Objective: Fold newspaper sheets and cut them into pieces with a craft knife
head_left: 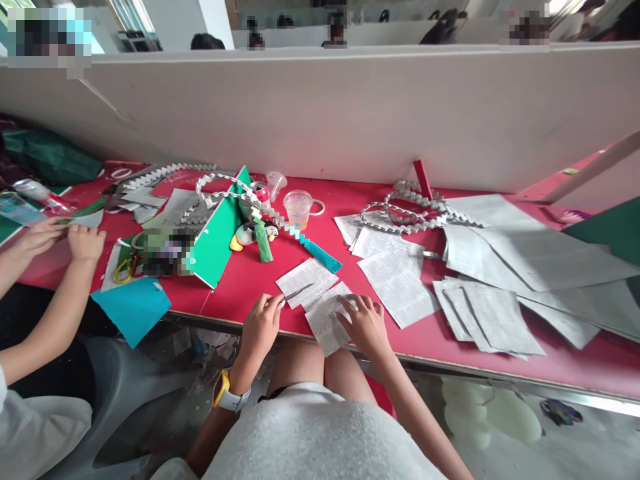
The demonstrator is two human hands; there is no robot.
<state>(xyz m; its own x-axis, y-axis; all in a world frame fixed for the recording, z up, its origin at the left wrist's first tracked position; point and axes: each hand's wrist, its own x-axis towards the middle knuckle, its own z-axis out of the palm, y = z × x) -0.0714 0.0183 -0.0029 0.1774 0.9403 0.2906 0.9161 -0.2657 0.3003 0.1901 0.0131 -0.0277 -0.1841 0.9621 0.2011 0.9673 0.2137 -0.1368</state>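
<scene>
In my left hand (263,323), closed at the table's front edge, is a thin pointed metal blade (299,292); its handle is hidden by my fingers. The blade lies over a printed paper sheet (295,275). My right hand (364,321) rests with fingers spread on a second printed paper piece (327,323), which overhangs the edge toward my lap. Just behind these papers lies a folded paper chain (280,220) with a blue strip (323,257) at its end.
Right of me are a large paper sheet (397,287), stacked cut papers (493,317) and another paper chain (405,217). Behind stand a plastic cup (297,208) of liquid, a penguin toy (247,235) and a green board (215,250). A co-worker's hands (85,243) are at left.
</scene>
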